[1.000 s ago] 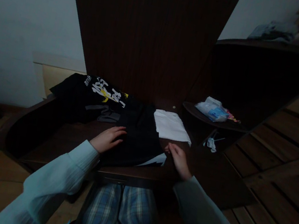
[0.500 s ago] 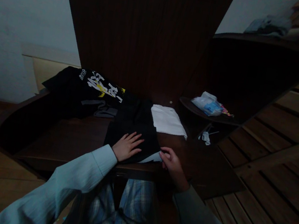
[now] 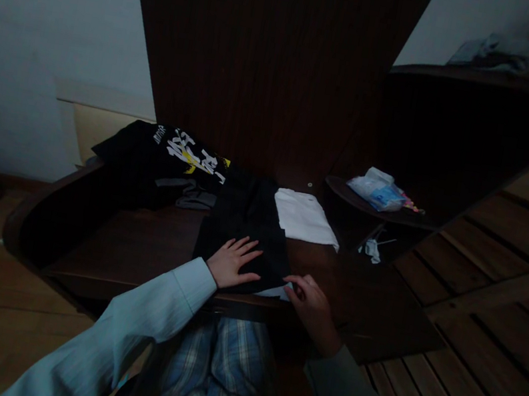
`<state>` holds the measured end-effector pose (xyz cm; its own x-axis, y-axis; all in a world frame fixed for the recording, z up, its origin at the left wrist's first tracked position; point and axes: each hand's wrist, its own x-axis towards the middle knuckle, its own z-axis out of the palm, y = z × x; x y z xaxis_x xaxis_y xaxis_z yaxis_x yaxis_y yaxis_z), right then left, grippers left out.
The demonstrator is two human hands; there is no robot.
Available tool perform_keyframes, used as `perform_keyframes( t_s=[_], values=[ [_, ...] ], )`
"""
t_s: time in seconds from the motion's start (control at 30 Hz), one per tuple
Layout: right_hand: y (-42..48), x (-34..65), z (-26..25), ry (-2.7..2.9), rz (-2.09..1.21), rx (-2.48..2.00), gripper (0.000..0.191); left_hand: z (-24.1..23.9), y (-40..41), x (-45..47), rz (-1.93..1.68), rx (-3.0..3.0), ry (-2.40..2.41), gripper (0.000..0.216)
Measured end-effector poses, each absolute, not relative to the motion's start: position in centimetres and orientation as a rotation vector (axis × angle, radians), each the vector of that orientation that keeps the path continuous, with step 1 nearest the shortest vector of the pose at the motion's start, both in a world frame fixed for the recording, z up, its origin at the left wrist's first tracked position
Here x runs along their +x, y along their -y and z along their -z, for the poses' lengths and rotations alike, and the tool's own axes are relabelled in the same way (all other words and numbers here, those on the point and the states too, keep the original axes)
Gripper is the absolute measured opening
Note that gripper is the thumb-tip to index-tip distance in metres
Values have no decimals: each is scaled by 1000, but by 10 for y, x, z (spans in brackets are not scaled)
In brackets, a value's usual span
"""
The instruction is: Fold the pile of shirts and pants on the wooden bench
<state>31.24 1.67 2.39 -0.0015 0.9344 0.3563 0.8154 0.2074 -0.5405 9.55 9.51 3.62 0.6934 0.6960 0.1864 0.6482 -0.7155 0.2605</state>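
A black garment [image 3: 246, 246] lies spread on the dark wooden desk, its near edge by my body. My left hand [image 3: 232, 264] rests flat on it with fingers spread. At the garment's near right corner, my right hand [image 3: 311, 300] has thumb and fingers pinched together on the edge. A pale patch [image 3: 278, 292] shows along that edge, beside the right fingertips. Behind it to the right lies a folded white cloth [image 3: 306, 217]. On the left is a heaped black garment with white and yellow print [image 3: 195, 158].
The dark desk [image 3: 145, 245] has a raised curved side [image 3: 39, 208] at left. A small shelf [image 3: 365, 203] at right holds a plastic packet [image 3: 378, 189]; a crumpled white scrap [image 3: 371, 250] is below it. Wooden slats [image 3: 509, 279] stand at far right.
The view has shifted slightly, moving the scene rightward. The pale patch at the garment's corner shows less than before. My left hand stays flat on the garment; my right remains at its corner.
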Motion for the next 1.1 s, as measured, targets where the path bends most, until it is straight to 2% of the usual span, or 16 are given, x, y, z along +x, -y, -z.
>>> perform_keyframes(
  t_s=[0.13,0.4,0.63,0.73,0.83,0.97,1.1],
  values=[
    [-13,314,-20,1777,-183,-1661,11,-36,-95,95,-417,2714,-1078,71],
    [-18,318,-25,1834,-259,-1632,17,-34,-95,94,-462,2710,-1064,72],
    [-81,320,-53,1886,-470,-1442,12,-35,-95,94,-423,2723,-1069,72],
    [-121,317,-52,1817,-450,-1488,20,-35,-95,94,-431,2723,-1061,71],
    [-150,315,-45,1738,-404,-1467,19,-35,-95,93,-422,2722,-1062,71],
    [-159,313,-35,1722,-321,-1401,13,-37,-96,92,-406,2728,-1064,71],
    [-155,313,-30,1763,-345,-1375,17,-46,-91,95,-310,2749,-1125,70]
  ],
)
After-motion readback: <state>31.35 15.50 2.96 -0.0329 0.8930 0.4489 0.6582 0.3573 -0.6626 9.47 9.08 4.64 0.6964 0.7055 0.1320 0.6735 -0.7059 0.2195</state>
